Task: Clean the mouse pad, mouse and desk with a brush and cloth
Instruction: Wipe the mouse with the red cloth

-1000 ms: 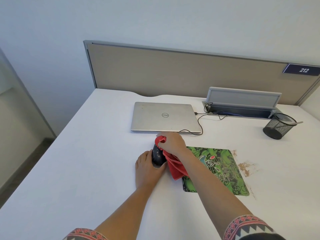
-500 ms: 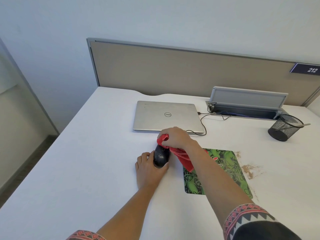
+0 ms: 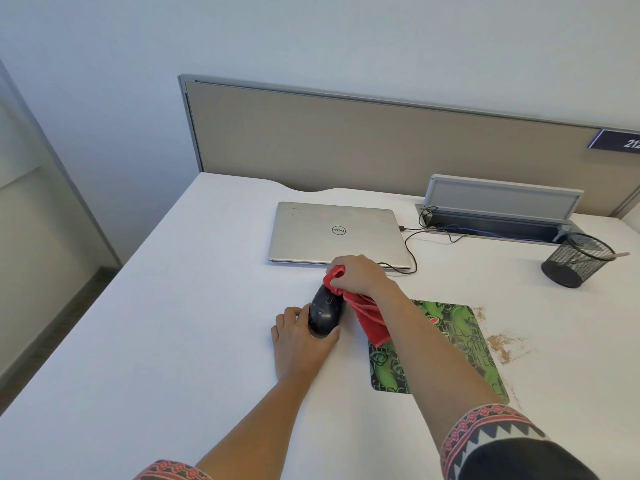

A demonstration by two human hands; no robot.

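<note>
- Two patterned sleeve cuffs (image 3: 485, 431) are showing at the bottom edge, and both bare forearms are reaching out over the white desk (image 3: 156, 358).
- The left hand (image 3: 299, 342) is lying low on the desk and holding the dark mouse (image 3: 325, 315) by its near end, with the thumb curling along one side and the fingers along the other.
- The mouse is sitting on the bare desk just left of the mouse pad (image 3: 460, 344), not on it.
- The right hand (image 3: 360, 277) is gripping a bunched red cloth (image 3: 370, 317) in curled fingers and pressing it against the mouse's far end. The cloth's loose tail is hanging down beside the mouse toward the pad.
- The green-and-black mouse pad is lying flat, with the right forearm hiding part of it.
- Brown crumbs (image 3: 502, 344) are lying scattered on the desk along the pad's right edge.
- Farther back, a closed silver laptop (image 3: 332, 233) is lying flat, and a black cable (image 3: 414, 229) is running from its right side to an open cable tray (image 3: 491, 228).
- A black mesh pen cup (image 3: 571, 263) is standing just right of the tray.
- A beige partition panel (image 3: 346, 143) is standing along the desk's far edge.
</note>
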